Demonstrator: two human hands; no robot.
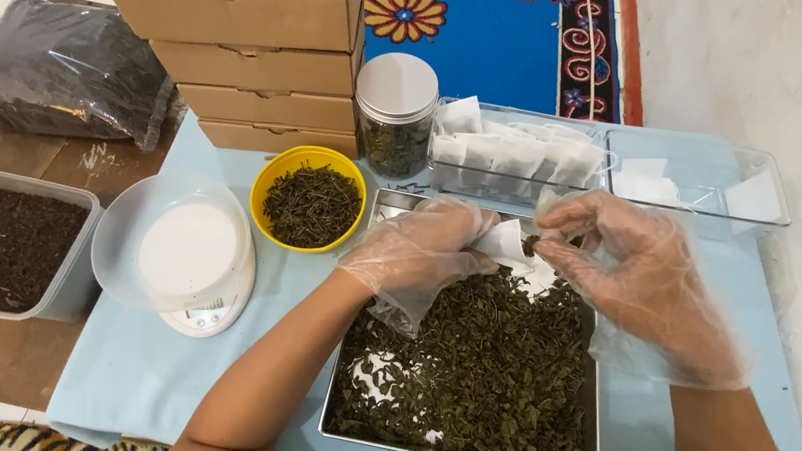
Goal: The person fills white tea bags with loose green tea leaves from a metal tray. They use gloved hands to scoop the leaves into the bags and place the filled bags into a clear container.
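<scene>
Over the metal tray (590, 418) of loose tea, the gloved left hand (424, 248) grasps a white sachet (508, 243); the right hand (632, 272) pinches leaves. A yellow bowl (279, 166), scale (191, 257) and jar (395, 114) crowd beside.

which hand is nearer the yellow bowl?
Left. The left hand sits just right of the yellow bowl, holding a white tea bag; the right hand is farther right, beyond the bag.

4 boxes (261, 38), 2 hands (424, 248), 1 jar (395, 114)
</scene>
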